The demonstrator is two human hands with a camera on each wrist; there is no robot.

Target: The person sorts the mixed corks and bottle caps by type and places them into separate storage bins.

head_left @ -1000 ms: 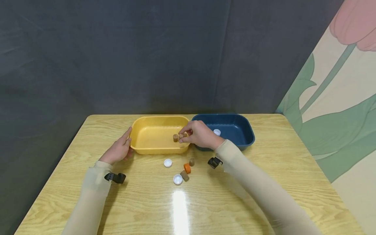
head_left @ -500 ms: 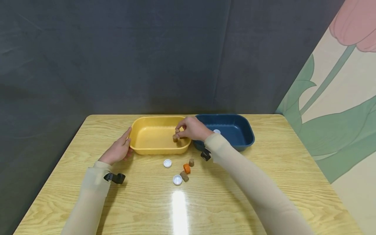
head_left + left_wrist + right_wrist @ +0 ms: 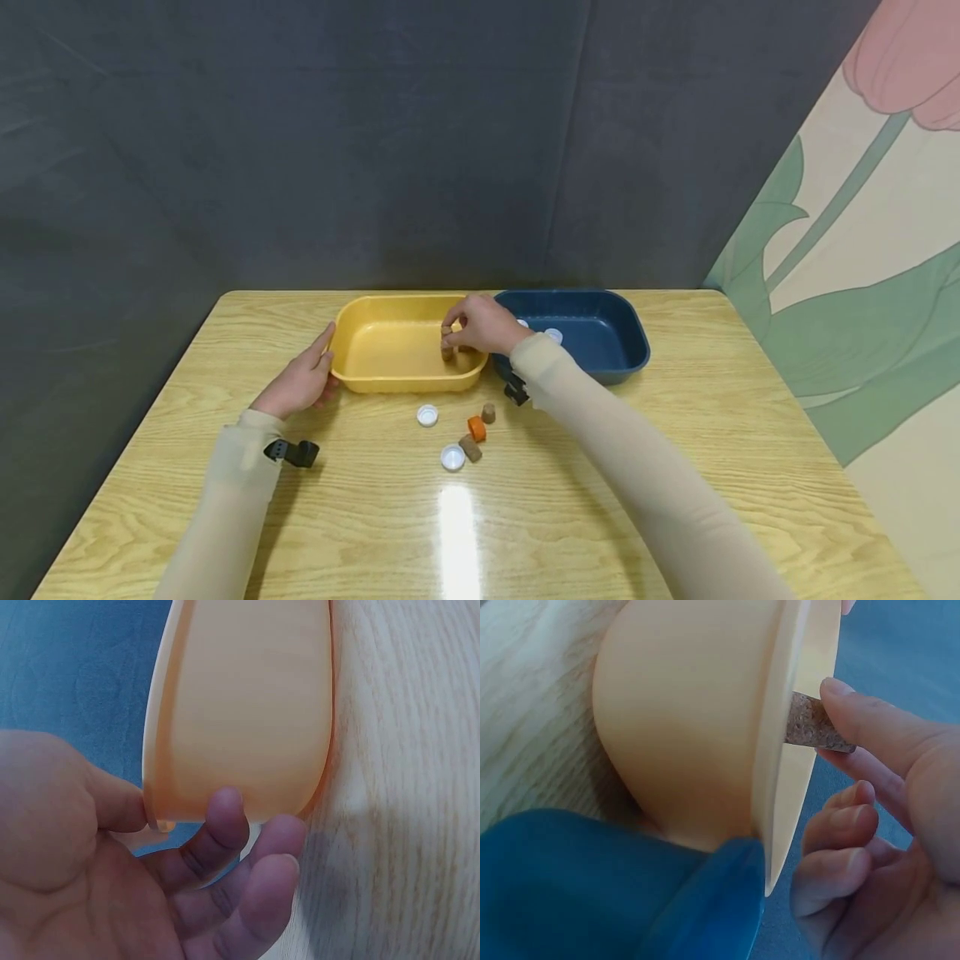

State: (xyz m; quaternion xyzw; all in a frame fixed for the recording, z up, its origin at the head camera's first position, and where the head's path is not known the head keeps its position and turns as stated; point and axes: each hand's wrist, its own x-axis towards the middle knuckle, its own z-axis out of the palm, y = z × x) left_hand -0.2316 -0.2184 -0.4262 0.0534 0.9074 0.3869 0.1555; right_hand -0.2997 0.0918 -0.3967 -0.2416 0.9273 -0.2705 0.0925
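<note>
My left hand [image 3: 300,385] grips the left end of the yellow tub [image 3: 397,385]. In the left wrist view the thumb is at the rim and the curved fingers lie against the outer wall. My right hand [image 3: 487,325] reaches over the yellow tub's right end. It pinches a cork [image 3: 814,724] between thumb and forefinger. In the head view this cork is directly above another cork [image 3: 447,353] standing on the tub floor; whether they touch is unclear. Something brown beneath the fingers is mostly hidden.
A dark blue tub [image 3: 600,342] stands against the yellow one's right side, with white bottle caps [image 3: 553,336] inside. In front on the table lie white caps [image 3: 427,415], an orange cap [image 3: 477,428] and corks [image 3: 470,448]. A dark cloth [image 3: 375,167] hangs behind.
My right hand has moved left and slightly away, bringing the pinched cork above the standing one. A second white cap shows in the blue tub. My left hand stays in place.
</note>
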